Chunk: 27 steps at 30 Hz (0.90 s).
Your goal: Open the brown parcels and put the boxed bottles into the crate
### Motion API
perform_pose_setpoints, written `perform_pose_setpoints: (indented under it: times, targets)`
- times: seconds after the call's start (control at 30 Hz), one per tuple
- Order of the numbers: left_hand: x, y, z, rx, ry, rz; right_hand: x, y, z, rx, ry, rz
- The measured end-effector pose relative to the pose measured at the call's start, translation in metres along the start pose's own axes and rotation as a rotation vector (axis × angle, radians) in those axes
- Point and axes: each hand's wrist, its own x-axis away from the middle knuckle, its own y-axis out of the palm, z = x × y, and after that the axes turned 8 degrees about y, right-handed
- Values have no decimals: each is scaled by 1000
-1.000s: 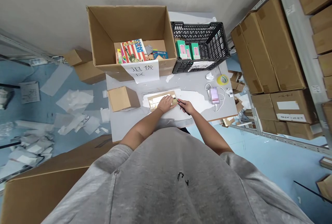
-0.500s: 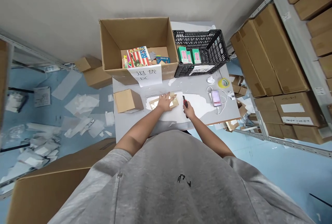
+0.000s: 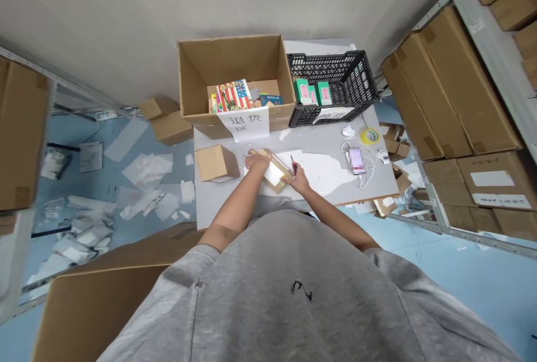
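Note:
A small flat cardboard box [image 3: 276,175] with a white label is tilted up between both hands over the white sheet [image 3: 321,169] on the table. My left hand [image 3: 257,163] is closed around the box's far left end. My right hand [image 3: 300,179] holds a red and black utility knife [image 3: 294,167], its tip pointing away from me, while its fingers touch the near right end of the box. Whether the blade is out is too small to tell. A closed brown carton [image 3: 216,163] stands just left of my left hand.
Behind are a large open carton [image 3: 235,121] of books with a paper sign and a black plastic crate [image 3: 356,107] of green boxes. Yellow tape [image 3: 370,136] and a cabled phone [image 3: 356,159] lie right. Shelves with cartons [image 3: 474,82] flank the table; paper scraps [image 3: 146,170] litter the floor.
The small box, flat under my spread left hand before, is now turned and tilted up. My left hand has closed on its end. My right hand, still with the knife, has come against the box.

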Motion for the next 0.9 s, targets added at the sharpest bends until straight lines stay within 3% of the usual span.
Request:
perform_pose_setpoints:
  times: [0.1, 0.2, 0.3, 0.47, 0.63, 0.73, 0.8, 0.9]
  targets:
    - [7, -1, 3, 42, -95, 32, -3, 0, 4, -60, 71, 46]
    - [17, 5, 5, 0, 220, 238, -13, -2, 4, -135, 140, 86]
    - [24, 14, -4, -13, 438, 171, -29, -8, -2, -174, 211, 188]
    - [43, 33, -19, -120, 365, 52, -57, -23, -17, -160, 117, 223]
    - [61, 46, -14, -92, 42, 96, -55, -32, -14, -120, 72, 223]
    - [62, 49, -12, -85, -58, 136, -44, -30, -5, -90, 63, 157]
    - [61, 49, -12, -81, -32, 195, -40, -26, -2, -86, 86, 116]
    - [59, 52, -13, -53, 267, 312, -40, -18, -2, -106, 149, 75]
